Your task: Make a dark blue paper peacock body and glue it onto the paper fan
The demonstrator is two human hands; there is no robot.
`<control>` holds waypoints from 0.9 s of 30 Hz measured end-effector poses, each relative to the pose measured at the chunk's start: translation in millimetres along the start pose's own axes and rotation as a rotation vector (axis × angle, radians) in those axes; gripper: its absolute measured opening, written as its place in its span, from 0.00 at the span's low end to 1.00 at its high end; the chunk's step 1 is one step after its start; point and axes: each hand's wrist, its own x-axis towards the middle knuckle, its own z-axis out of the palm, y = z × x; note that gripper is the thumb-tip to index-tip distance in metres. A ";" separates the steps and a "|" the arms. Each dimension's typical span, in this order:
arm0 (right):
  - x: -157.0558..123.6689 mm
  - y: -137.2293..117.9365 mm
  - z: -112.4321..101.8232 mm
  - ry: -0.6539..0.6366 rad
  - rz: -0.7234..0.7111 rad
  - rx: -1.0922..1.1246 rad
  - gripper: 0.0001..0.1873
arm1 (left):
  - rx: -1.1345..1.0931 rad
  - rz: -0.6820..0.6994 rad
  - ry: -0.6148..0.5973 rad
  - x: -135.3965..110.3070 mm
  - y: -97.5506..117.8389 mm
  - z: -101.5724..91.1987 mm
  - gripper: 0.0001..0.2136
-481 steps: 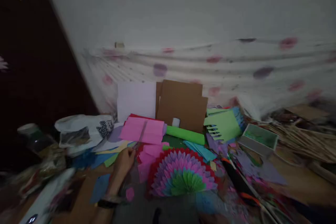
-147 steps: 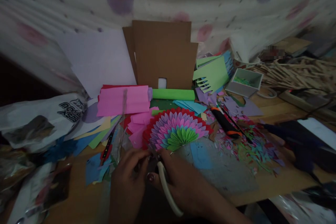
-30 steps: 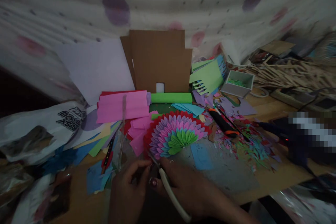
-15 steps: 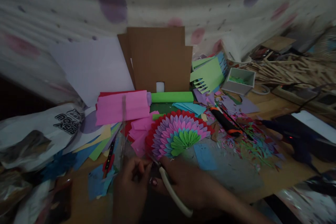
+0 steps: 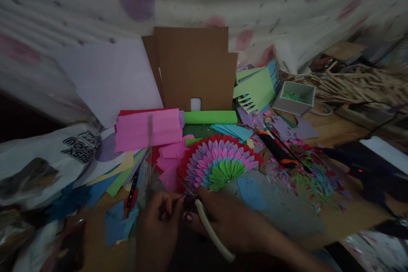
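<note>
My right hand (image 5: 229, 216) is wrapped round a pair of pliers (image 5: 210, 231) with a curved cream handle. The metal jaws point up and left, close to the fingertips of my left hand (image 5: 162, 216). The fingers of my left hand are curled in a pinch; what they hold is too dark and small to make out. Just beyond both hands lies a fan of layered paper petals (image 5: 216, 159) in red, purple, pink, blue and green. A bundle of thin wires (image 5: 149, 148) lies left of the fan, over a pink paper roll (image 5: 148, 129).
A black-and-orange cutter (image 5: 277, 148) lies among paper scraps (image 5: 318, 174) on the right, near a dark glue gun (image 5: 357, 170). Brown cardboard (image 5: 194, 68) stands at the back beside a green roll (image 5: 210, 117). A printed plastic bag (image 5: 47, 157) sits at the left.
The whole view has shifted slightly, with things on the right sliding a little outward. Both hands stay close together in nearly the same pose, and the pliers remain in my right hand.
</note>
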 end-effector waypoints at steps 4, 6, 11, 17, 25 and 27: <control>-1.5 0.8 0.3 0.018 -0.038 0.000 0.16 | 0.016 0.026 0.023 0.2 3.8 -0.5 0.15; -2.4 1.4 0.7 0.023 -0.050 -0.001 0.16 | 0.022 0.033 0.030 0.5 7.9 -0.3 0.15; -5.1 3.3 1.3 0.017 -0.029 -0.039 0.17 | 0.038 0.029 0.089 -1.1 19.3 2.7 0.14; -5.4 7.7 4.6 0.017 -0.049 -0.032 0.19 | 0.058 0.009 0.056 -4.7 18.8 2.9 0.14; -3.6 4.9 6.7 0.041 -0.060 0.067 0.16 | 0.086 -0.057 0.043 -6.6 12.1 6.4 0.14; -0.8 2.2 4.7 0.030 -0.042 -0.012 0.15 | 0.106 -0.071 0.023 -6.4 7.9 8.5 0.14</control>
